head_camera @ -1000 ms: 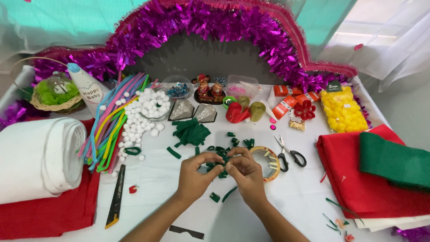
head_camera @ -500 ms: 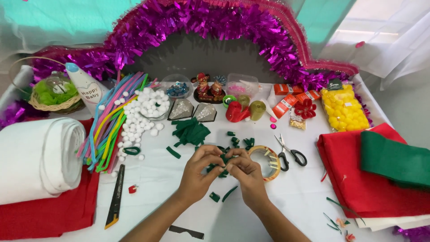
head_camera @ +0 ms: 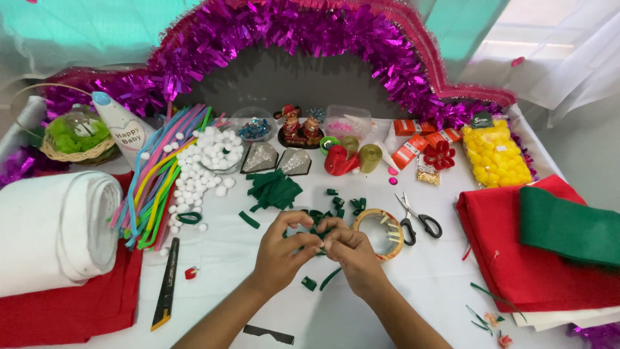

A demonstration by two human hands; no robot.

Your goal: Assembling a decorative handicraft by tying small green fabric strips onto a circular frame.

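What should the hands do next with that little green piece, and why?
Probably finish rolling it up. Both the left hand and the right hand pinch a small green felt strip between their fingertips, and finished green rolls already lie on the table by the tape ring.

white-covered table (head_camera: pixel 271 304), grey wall panel (head_camera: pixel 290 84) framed by magenta tinsel arch (head_camera: pixel 290 32), teal wall (head_camera: pixel 71 32) behind, sheer white curtain (head_camera: pixel 568 58) at right, bright daylight through window (head_camera: pixel 536 26)
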